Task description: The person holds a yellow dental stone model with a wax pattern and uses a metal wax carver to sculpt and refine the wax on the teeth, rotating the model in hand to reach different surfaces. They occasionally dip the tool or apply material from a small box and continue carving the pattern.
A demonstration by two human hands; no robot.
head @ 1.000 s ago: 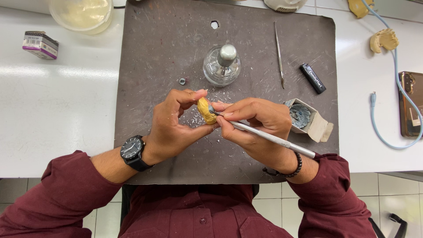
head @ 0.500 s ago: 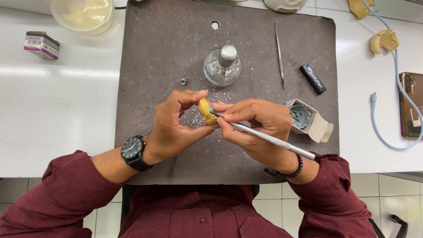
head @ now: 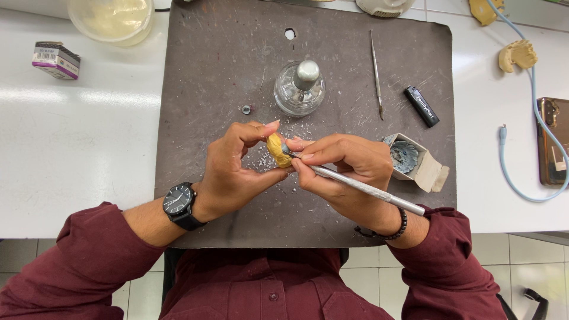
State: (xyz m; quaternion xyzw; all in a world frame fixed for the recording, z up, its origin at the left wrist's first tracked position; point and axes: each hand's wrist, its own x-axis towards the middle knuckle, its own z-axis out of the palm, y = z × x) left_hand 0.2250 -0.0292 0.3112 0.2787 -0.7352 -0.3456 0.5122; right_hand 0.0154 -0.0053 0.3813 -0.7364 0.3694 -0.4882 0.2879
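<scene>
Two hands (head: 237, 172), yellow wax piece (head: 276, 149), metal carver (head: 355, 187)

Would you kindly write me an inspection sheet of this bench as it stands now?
Surface: dark scratched mat on a white bench, pale shavings near the hands.
Job's things: yellow piece; metal tool, its tip at the piece.
Clutter: glass burner, thin probe, black lighter, open carton, tub, small box, yellow cast, phone.
Grippers: left hand pinches the piece; right hand holds the tool.
Cables: light blue cable, loose near the phone.
Surroundings: tiled floor.
</scene>
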